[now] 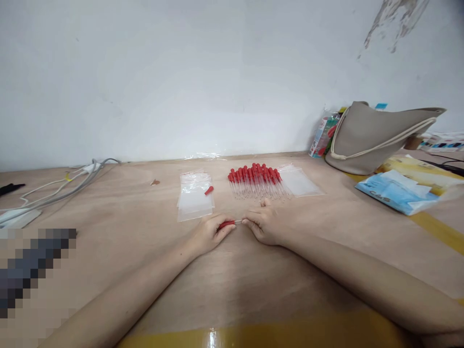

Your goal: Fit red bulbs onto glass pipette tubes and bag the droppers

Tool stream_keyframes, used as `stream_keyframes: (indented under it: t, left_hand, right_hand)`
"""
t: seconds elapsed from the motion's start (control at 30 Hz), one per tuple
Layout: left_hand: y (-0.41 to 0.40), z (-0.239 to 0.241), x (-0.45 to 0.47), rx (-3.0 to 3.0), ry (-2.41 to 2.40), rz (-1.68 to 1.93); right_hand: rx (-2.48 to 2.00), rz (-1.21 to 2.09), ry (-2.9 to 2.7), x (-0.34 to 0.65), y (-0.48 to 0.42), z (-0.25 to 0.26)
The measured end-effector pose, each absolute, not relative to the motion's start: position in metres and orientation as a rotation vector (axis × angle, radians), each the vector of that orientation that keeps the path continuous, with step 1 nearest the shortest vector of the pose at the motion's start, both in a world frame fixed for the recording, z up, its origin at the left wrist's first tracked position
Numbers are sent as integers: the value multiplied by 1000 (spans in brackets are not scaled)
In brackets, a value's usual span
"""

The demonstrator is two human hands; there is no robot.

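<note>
Dropper [231, 223] stretches from left hand [212, 232] to right hand [266, 226].

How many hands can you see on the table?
2: the left hand, holding a red bulb, and the right hand, its fingers at the clear tube beside that bulb.

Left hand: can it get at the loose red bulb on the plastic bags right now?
Probably yes: the loose red bulb lies just beyond the left hand, with nothing visible between them. The catch: its fingers are around a dropper, so they'd likely need freeing first.
</note>
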State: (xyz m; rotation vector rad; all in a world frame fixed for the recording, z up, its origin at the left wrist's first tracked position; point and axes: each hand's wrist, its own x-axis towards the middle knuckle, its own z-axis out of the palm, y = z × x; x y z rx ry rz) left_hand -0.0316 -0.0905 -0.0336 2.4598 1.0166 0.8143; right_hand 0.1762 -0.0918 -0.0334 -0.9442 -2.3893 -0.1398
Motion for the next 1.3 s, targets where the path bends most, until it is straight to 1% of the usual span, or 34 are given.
stream_keyframes:
  t: [0.4, 0.5, 0.63, 0.73, 0.8, 0.87, 0.93, 1.0, 1.1, 1.17, 1.3]
  left_hand:
    - [-89, -36, -34, 2557, 958, 845]
    - [-87, -33, -35, 2602, 912, 864]
    - [-76, -25, -43, 2737, 880, 919]
    - [-61, -22, -56, 2762, 1110, 1023]
    - [-48, -23, -66, 2728, 1346, 1073]
    - [-36, -27, -76, 2728, 1498, 993]
    - [-28, -31, -83, 2752, 1544, 865]
    - [-24, -36, -87, 2750, 1548, 720]
    - [-24, -38, -86, 2715, 1522, 582]
    - [-26, -38, -85, 2692, 1508, 563]
    - [-29, -35, -83, 2643, 1539, 625]
  right_hand:
    - [-954, 54, -2461, 169, -88, -35]
    - [-985, 147, -2475, 167, -89, -29]
    - [-1045, 182, -2504, 164, -91, -13]
    - [-1128, 282, -2451, 166, -85, -3]
    - [-1265, 475, -2311, 172, -75, 0]
    - [-1395, 697, -2125, 180, -59, 2]
    - [-1482, 780, -1997, 185, -42, 4]
    - [-1599, 662, -1909, 186, -24, 6]
    - [-1794, 335, -1755, 178, -2, 7]
    - [-1870, 190, -1691, 170, 10, 5]
    - [-1930, 49, -1705, 156, 24, -6]
